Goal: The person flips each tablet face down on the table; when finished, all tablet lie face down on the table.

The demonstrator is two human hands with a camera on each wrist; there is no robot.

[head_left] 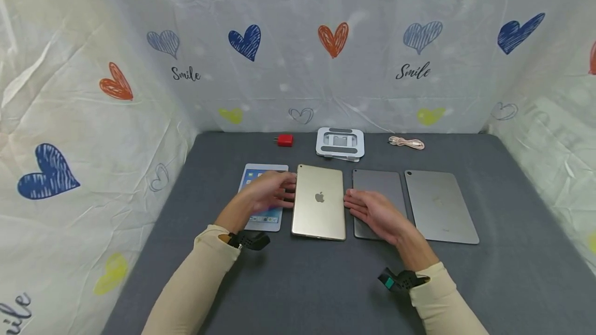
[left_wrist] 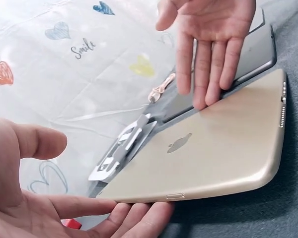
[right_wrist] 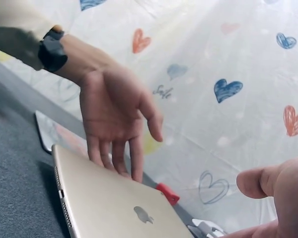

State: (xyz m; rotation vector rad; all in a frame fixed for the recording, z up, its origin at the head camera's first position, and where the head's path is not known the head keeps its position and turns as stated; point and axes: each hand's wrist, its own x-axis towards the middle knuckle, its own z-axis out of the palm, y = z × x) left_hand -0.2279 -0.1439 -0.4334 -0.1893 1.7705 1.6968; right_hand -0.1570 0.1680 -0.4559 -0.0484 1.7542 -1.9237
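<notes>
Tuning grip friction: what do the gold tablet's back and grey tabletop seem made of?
Gold tablet: back probably satin metal, from its smooth sheen and rounded edge; coated plastic possible. Grey tabletop: looks like matte fabric, given fine texture and lack of gloss; fibre unclear.

Wht heart-print sheet (head_left: 279, 84) hangs behind dk gry tbl (head_left: 307, 288).

Red charger (head_left: 285, 140) left of folded stand (head_left: 340, 150), coiled pink cable (head_left: 412, 143), heart-printed curtain (head_left: 284, 76) behind

head: white tablet (head_left: 266, 221), partly behind left hand (head_left: 268, 190) | dark tablet (head_left: 382, 182), partly behind right hand (head_left: 378, 213)
</notes>
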